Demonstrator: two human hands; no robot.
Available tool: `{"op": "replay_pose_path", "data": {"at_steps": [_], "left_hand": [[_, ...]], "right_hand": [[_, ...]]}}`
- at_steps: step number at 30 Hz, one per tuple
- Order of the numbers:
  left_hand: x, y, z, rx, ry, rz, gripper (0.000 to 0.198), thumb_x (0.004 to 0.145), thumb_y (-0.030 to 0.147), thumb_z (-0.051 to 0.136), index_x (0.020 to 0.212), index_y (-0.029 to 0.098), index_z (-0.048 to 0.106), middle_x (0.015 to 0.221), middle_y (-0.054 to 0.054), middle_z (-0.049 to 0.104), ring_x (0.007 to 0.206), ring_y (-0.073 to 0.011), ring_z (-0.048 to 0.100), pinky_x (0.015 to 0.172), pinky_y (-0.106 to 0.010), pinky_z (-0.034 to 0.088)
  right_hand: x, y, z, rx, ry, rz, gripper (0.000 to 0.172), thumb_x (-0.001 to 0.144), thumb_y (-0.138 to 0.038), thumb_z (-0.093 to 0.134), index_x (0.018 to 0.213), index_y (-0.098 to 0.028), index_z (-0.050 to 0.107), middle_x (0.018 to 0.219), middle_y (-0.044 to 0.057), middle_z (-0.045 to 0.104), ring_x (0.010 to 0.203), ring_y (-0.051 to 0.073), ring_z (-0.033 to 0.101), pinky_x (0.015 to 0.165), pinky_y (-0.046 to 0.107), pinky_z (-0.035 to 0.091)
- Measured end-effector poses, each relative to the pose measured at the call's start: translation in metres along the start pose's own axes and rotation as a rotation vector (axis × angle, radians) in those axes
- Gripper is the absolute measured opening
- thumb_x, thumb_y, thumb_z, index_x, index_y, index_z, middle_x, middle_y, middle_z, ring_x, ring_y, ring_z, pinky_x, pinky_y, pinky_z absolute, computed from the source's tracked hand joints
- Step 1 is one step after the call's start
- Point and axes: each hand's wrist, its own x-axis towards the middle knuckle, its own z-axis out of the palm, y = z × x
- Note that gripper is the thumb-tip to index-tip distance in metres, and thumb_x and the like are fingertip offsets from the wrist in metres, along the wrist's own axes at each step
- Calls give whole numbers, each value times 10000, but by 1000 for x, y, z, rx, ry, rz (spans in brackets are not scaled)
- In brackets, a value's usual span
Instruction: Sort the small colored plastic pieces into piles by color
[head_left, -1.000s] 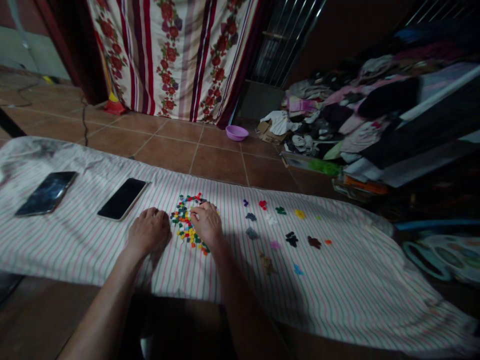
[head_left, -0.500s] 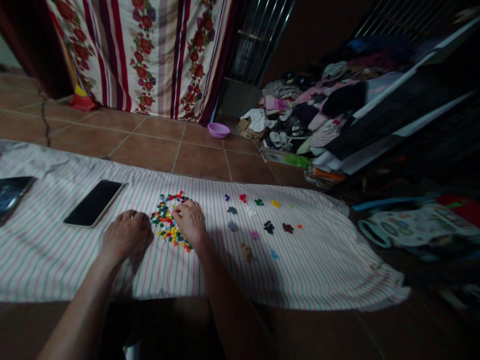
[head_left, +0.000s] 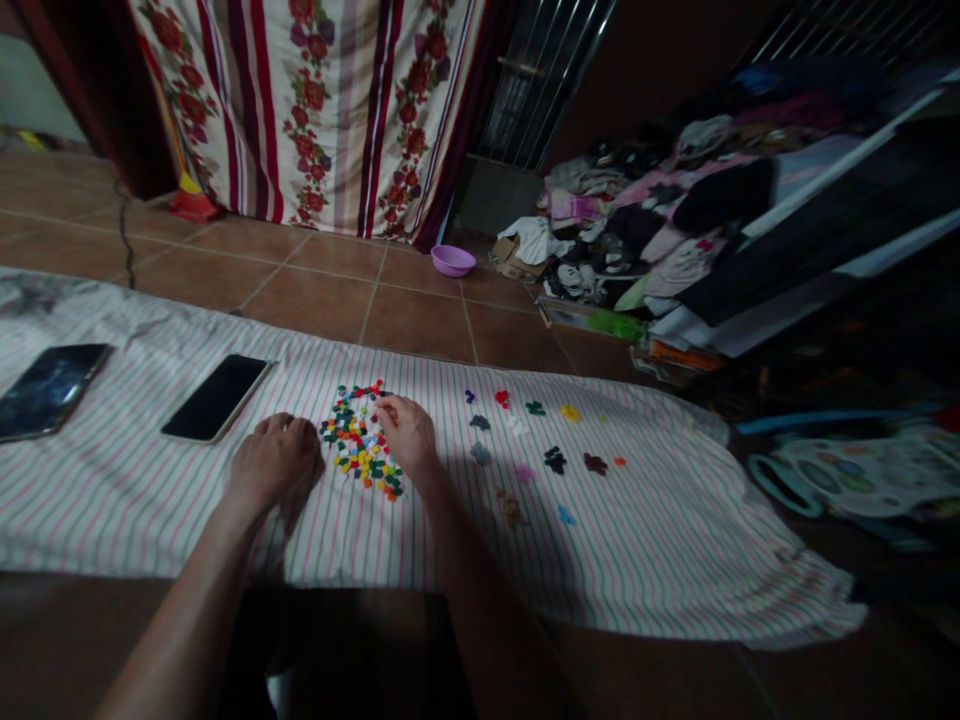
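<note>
A heap of small mixed-colour beads (head_left: 358, 448) lies on a pink-striped white cloth (head_left: 675, 540). My right hand (head_left: 405, 435) rests on the heap's right edge, fingertips pinched together at the beads; what they pinch is too small to see. My left hand (head_left: 276, 462) lies on the cloth just left of the heap, fingers curled under, with nothing visible in it. To the right sit several small sorted groups by colour: red (head_left: 502, 398), green (head_left: 535, 408), yellow (head_left: 570, 412), black (head_left: 556, 460), brown (head_left: 595, 464).
Two dark phones (head_left: 217, 397) (head_left: 46, 389) lie on the cloth at the left. Beyond is tiled floor with a purple bowl (head_left: 453, 261), a floral curtain (head_left: 330, 100), and a pile of clothes (head_left: 660, 230) at the right.
The view swung right, then partly back left. Both hands stay at the bead heap; my right hand's fingertips shifted slightly toward its upper right edge.
</note>
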Motion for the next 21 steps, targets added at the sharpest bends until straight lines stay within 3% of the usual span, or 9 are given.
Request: {"op": "replay_pose_path", "data": {"at_steps": [11,21], "left_hand": [[-5,4,5,83,-29,75,451,924,323,285,1237,108,530,1287,-187,538,1242,-336,491,952,-438,453],[-6,7,3,55,-52,53,434,926,308,243,1188,118,533,1283,-182,535,1257,-346,482,968,-456,456]], "right_hand": [[-3,30,-25,15,124,46,187,936,-225,502,947,-223,688,964,36,739,911,174,676,839,261,478],[-11,57,-52,27,135,151,206,940,-273,483,939,-243,687,877,16,755,833,168,700,751,240,483]]}}
